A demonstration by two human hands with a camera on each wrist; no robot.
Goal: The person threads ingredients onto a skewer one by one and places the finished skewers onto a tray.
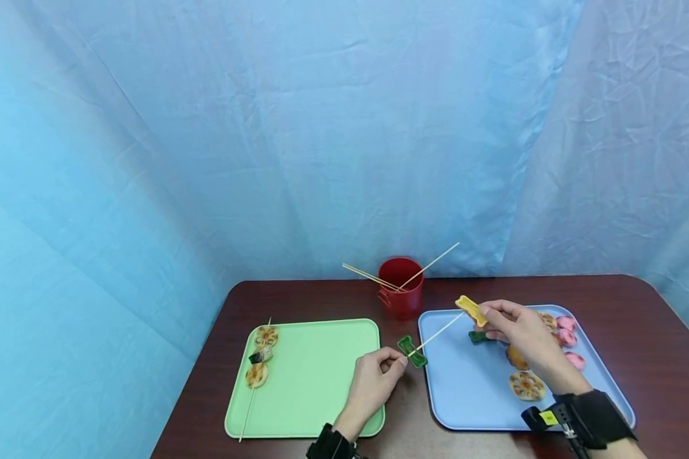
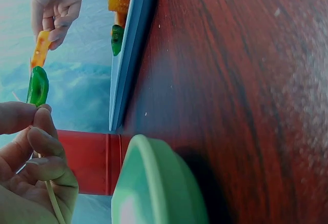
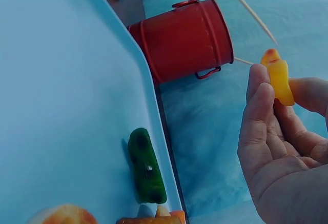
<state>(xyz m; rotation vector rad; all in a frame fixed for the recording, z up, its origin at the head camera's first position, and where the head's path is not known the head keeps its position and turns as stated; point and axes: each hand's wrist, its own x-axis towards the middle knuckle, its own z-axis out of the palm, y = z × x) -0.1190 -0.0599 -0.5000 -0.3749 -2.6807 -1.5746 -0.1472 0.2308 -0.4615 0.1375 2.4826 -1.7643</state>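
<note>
My left hand (image 1: 374,379) pinches a thin bamboo skewer (image 1: 442,329) that slants up to the right over the gap between two trays. A green pepper piece (image 1: 412,352) is threaded on it, right at the left fingertips (image 2: 43,110). Above the blue tray, my right hand (image 1: 519,335) pinches a yellow pepper piece (image 3: 279,76) between thumb and fingers. The skewer's pointed tip is right by the yellow piece in the head view. Another green pepper piece (image 3: 146,165) lies on the blue tray, partly hidden behind the right hand in the head view.
The blue tray (image 1: 453,408) holds lotus root slices (image 1: 527,386), pink pieces (image 1: 567,336) and other food pieces. On the green tray (image 1: 321,357) lies a loaded skewer (image 1: 256,375). Behind them stands a red bucket (image 1: 403,303) with several bare skewers (image 1: 436,260) sticking out.
</note>
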